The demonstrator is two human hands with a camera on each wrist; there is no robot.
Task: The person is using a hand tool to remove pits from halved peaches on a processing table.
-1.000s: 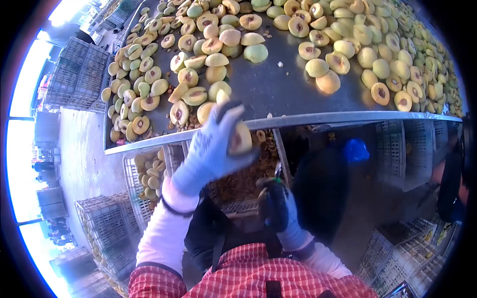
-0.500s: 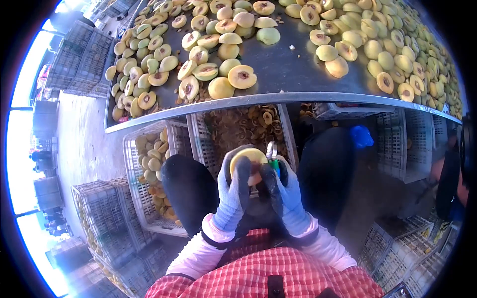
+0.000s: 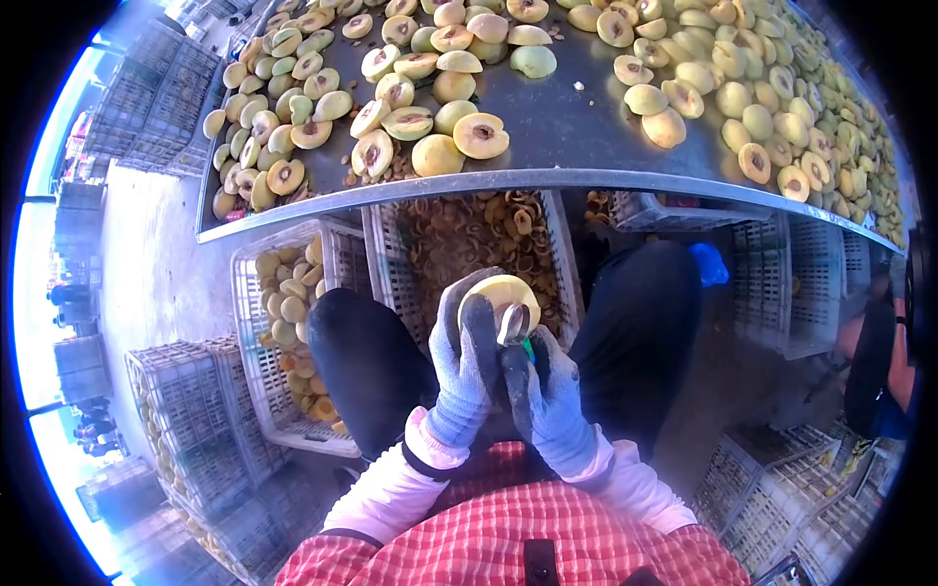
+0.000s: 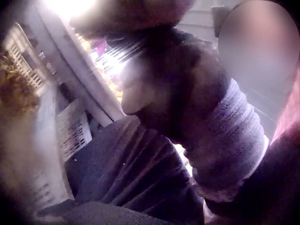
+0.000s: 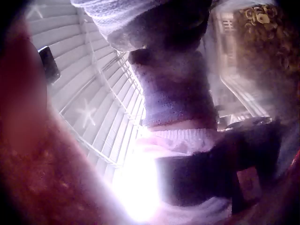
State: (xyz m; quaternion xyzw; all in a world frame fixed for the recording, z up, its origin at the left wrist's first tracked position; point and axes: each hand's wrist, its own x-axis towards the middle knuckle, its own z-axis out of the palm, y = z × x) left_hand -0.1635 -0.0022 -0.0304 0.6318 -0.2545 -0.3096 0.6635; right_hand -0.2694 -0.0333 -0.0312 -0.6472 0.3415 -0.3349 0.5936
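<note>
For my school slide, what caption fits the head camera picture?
Left hand holds a yellow fruit half while right hand presses a metal tool against it, below a fruit-covered table.

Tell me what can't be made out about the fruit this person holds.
Head view: the pit area of the fruit half, covered by the metal tool and left hand.
Head view: the tool's handle, buried in the right hand.
Left wrist view: the fruit, lost in blur and glare.
Right wrist view: the tool, behind glove and glare.
</note>
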